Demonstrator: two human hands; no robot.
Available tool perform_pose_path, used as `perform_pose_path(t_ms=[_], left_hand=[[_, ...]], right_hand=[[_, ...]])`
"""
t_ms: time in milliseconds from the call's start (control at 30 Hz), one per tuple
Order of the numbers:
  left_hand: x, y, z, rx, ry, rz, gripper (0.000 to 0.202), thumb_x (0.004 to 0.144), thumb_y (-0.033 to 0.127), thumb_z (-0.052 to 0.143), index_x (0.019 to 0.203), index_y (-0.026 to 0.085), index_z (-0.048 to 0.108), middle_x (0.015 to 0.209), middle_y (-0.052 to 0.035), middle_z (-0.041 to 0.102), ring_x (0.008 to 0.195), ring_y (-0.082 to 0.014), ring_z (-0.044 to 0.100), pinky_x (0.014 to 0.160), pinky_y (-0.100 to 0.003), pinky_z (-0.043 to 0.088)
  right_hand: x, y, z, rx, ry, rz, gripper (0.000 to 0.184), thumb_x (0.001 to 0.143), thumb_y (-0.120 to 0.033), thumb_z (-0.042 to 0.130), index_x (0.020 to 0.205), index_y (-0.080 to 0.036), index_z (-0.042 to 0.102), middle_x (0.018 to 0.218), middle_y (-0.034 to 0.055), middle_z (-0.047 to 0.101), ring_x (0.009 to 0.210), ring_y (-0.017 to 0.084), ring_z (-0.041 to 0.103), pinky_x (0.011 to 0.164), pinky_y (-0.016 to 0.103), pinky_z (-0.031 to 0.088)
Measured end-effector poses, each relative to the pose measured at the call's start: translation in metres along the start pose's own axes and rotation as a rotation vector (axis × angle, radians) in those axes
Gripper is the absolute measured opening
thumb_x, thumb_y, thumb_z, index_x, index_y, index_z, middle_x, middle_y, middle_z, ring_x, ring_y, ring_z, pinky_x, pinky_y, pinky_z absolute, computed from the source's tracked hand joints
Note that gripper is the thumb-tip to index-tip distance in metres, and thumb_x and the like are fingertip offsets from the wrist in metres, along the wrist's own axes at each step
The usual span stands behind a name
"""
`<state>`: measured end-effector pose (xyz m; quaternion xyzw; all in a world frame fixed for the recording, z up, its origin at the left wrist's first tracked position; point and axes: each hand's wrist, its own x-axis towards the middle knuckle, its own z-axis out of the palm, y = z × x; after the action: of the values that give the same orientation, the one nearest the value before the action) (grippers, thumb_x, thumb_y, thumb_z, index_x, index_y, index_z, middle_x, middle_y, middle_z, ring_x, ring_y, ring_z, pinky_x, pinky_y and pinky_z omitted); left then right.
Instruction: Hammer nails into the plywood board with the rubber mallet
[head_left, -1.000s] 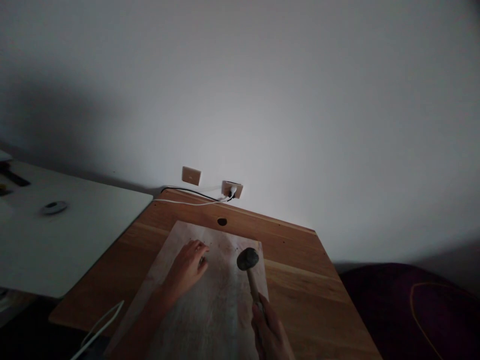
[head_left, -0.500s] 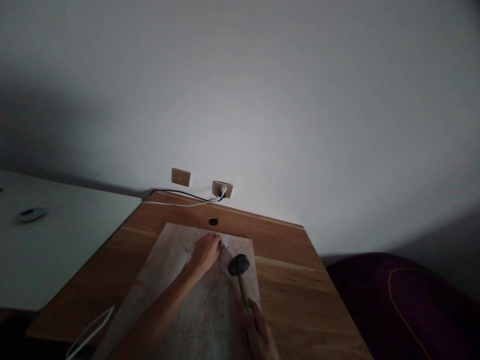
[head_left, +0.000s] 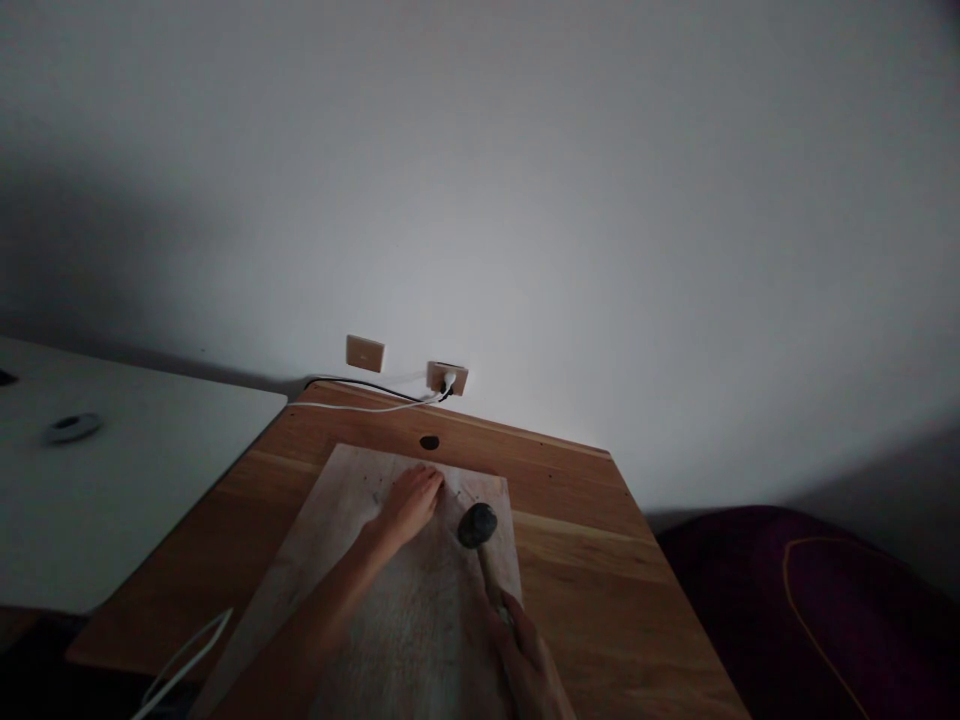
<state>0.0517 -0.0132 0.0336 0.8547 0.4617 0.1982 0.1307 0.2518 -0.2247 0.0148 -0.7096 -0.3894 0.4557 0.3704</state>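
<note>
A pale wooden board [head_left: 397, 590] lies on the wooden table. Near its far edge rests my left hand [head_left: 415, 497], fingers bent and pressed together; whatever they pinch is too small to make out. My right hand [head_left: 525, 655] grips the wooden handle of a mallet [head_left: 478, 525] with a dark head, which is over the board's right side, just right of my left hand. Several small nails [head_left: 377, 494] show at the board's far end, on both sides of my left hand.
The wooden table [head_left: 600, 590] meets a pale wall with a socket [head_left: 448, 379] and plugged-in cables. A white table [head_left: 150, 480] with a round white object [head_left: 73, 428] adjoins at left. A purple rounded seat [head_left: 750, 590] stands at right. A white cable [head_left: 187, 660] loops at lower left.
The view has shifted slightly. Both hands keep nearly the same places, and the mallet head stays over the board's right side with only a small movement.
</note>
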Motion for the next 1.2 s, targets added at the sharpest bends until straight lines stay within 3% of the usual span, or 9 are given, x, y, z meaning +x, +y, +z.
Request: perform_pose_path(t_ms=[67,133,200,300,467,633,767,967,1200], left_hand=[[-0.007,-0.01,-0.006,-0.026,0.046,0.037,0.023,0.092,0.013,0.061,0.113,0.019,0.066,0.12,-0.0118,0.069,0.117,-0.03,0.062,0.101,-0.043,0.048],[-0.017,-0.021,-0.014,-0.039,0.086,0.039,0.025,0.093,0.017,0.062,0.118,0.019,0.065,0.12,-0.0125,0.068,0.116,-0.0306,0.061,0.099,-0.045,0.049],[-0.031,-0.032,-0.022,-0.036,0.095,0.036,0.024,0.092,0.014,0.061,0.114,0.019,0.066,0.115,-0.0112,0.068,0.112,-0.0294,0.062,0.097,-0.044,0.05],[-0.053,-0.043,-0.033,-0.026,0.107,0.013,0.026,0.089,0.006,0.057,0.108,0.02,0.068,0.109,-0.009,0.069,0.108,-0.027,0.063,0.095,-0.042,0.05],[-0.082,-0.048,-0.048,-0.016,0.122,-0.047,0.025,0.09,0.005,0.053,0.103,0.019,0.069,0.103,-0.0078,0.07,0.103,-0.0248,0.064,0.094,-0.039,0.05],[-0.09,-0.044,-0.054,-0.066,0.063,0.007,0.022,0.094,0.009,0.052,0.101,0.021,0.069,0.102,-0.0057,0.069,0.099,-0.0219,0.065,0.09,-0.036,0.052],[-0.084,-0.039,-0.047,-0.037,-0.043,0.077,0.034,0.082,-0.003,0.054,0.102,0.021,0.069,0.103,-0.0053,0.068,0.103,-0.0226,0.064,0.091,-0.035,0.051],[-0.08,-0.036,-0.04,0.013,-0.107,0.086,0.041,0.079,-0.006,0.053,0.105,0.022,0.068,0.105,-0.004,0.069,0.102,-0.0225,0.064,0.092,-0.034,0.049],[-0.078,-0.038,-0.049,0.082,-0.123,0.151,0.033,0.08,-0.001,0.059,0.101,0.022,0.069,0.097,-0.0048,0.07,0.095,-0.0229,0.065,0.089,-0.034,0.048]], right_hand=[[0.001,-0.014,0.003,0.056,-0.002,0.048,0.094,0.078,-0.087,0.06,0.145,-0.022,0.057,0.089,0.0063,0.072,0.077,0.021,0.07,0.059,0.028,0.055],[0.005,-0.034,0.009,0.136,-0.034,0.079,0.099,0.078,-0.086,0.061,0.151,-0.021,0.048,0.064,-0.0043,0.057,0.044,0.012,0.049,0.037,0.021,0.034],[0.012,-0.055,0.018,0.193,-0.048,0.057,0.104,0.075,-0.086,0.063,0.152,-0.019,0.043,0.059,-0.0088,0.049,0.039,0.008,0.038,0.033,0.019,0.024],[0.026,-0.077,0.03,0.175,-0.11,-0.018,0.099,0.076,-0.083,0.065,0.148,-0.017,0.047,0.058,-0.0098,0.046,0.039,0.007,0.037,0.034,0.018,0.024],[0.035,-0.064,0.038,0.088,-0.187,-0.052,0.088,0.079,-0.08,0.066,0.14,-0.018,0.057,0.062,-0.0068,0.052,0.04,0.008,0.042,0.036,0.019,0.03],[0.011,-0.02,0.023,0.111,-0.068,-0.014,0.088,0.077,-0.085,0.064,0.139,-0.022,0.062,0.08,0.0048,0.069,0.068,0.018,0.067,0.055,0.025,0.051],[-0.005,0.0,0.011,0.082,0.021,-0.04,0.084,0.075,-0.085,0.066,0.13,-0.022,0.07,0.107,0.0124,0.074,0.109,0.03,0.07,0.084,0.034,0.058],[-0.005,0.015,0.011,0.016,0.079,-0.074,0.08,0.073,-0.088,0.065,0.122,-0.025,0.075,0.136,0.0131,0.068,0.143,0.038,0.049,0.12,0.047,0.039],[-0.006,0.022,0.01,-0.005,0.059,-0.096,0.085,0.079,-0.088,0.057,0.129,-0.021,0.072,0.142,0.0123,0.065,0.145,0.036,0.048,0.123,0.044,0.034]])
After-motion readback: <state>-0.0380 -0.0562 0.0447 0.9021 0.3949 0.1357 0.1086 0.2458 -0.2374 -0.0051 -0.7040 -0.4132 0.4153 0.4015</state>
